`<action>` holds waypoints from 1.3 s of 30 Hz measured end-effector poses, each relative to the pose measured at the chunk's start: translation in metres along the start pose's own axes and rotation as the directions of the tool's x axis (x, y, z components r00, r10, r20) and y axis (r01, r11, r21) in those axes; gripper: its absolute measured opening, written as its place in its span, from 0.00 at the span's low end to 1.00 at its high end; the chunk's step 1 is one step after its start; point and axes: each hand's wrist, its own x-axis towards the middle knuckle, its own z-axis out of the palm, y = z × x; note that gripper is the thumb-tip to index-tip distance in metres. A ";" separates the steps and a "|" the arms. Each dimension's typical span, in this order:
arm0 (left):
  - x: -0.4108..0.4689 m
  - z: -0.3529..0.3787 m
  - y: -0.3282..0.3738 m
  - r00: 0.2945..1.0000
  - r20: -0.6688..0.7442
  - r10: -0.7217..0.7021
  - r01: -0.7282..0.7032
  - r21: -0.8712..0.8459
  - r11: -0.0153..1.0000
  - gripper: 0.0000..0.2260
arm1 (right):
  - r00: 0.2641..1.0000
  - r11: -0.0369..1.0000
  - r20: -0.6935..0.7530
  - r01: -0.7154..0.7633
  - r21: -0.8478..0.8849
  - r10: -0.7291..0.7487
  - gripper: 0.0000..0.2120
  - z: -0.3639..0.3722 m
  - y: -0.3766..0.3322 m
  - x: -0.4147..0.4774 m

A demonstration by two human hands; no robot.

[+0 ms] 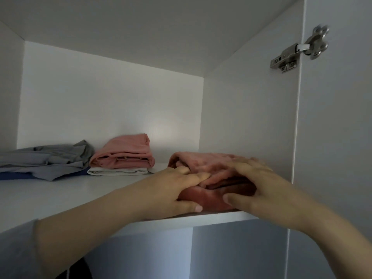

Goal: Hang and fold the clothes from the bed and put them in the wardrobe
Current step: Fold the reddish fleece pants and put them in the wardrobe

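Note:
A folded dusty-red garment [203, 161] lies at the front right of the white wardrobe shelf [60, 196]. My left hand [175, 190] grips its near left edge, thumb under the fold and fingers curled on top. From the right, my right hand [255, 186] holds the same garment, fingers spread over the top and thumb against the front; this hand is blurred. Further back on the shelf sit a folded pink garment [124, 154] on a folded white one [118, 171].
A loose pile of grey clothes [44, 158] over something blue [14, 175] lies at the shelf's left. The wardrobe's right wall [247, 109] stands close beside the garment. The open door [338, 137] with a metal hinge [298, 51] is at the right.

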 end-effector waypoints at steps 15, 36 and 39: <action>0.044 0.026 -0.026 0.985 0.078 -0.156 0.143 0.146 0.979 0.30 | 0.994 1.000 0.109 -0.018 -0.015 0.020 0.29 0.047 0.048 0.072; 0.104 0.050 -0.086 0.910 0.251 -0.330 0.244 0.319 0.916 0.32 | 0.968 0.992 0.249 0.059 -0.109 -0.030 0.29 0.088 0.104 0.180; 0.106 0.056 -0.097 0.918 0.240 -0.318 0.233 0.324 0.917 0.32 | 0.968 0.991 0.248 0.073 -0.110 -0.044 0.28 0.093 0.107 0.191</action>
